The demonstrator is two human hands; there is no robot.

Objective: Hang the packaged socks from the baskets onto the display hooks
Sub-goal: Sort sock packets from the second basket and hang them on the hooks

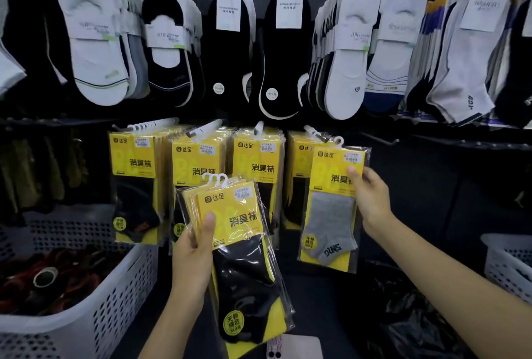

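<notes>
Yellow-carded sock packs [253, 163] in clear plastic hang in four dense rows from white display hooks on a dark wall, seen from a head-worn camera looking down. The person's left hand [193, 252] holds a small stack of the same packs [247, 220], each showing a black sock, tilted in front of the second row. Its thumb lies flat on the front card and the other fingers curl round behind the stack. The right hand [371, 200] reaches to the fourth row and pinches the right edge of a single pack with a grey sock [331, 212], thumb on the front and fingers behind. That pack's white hanger loop [338, 140] sits at the tip of the rightmost display hook [312, 129]; whether it is threaded on cannot be told. A white perforated basket [121, 281] stands at lower left with dark red and black goods inside, and the corner of a second white basket [506, 263] shows at right. Black crumpled plastic [403, 315] lies below the right forearm. Above, white and black low-cut socks on paper cards [230, 42] hang in a row.
</notes>
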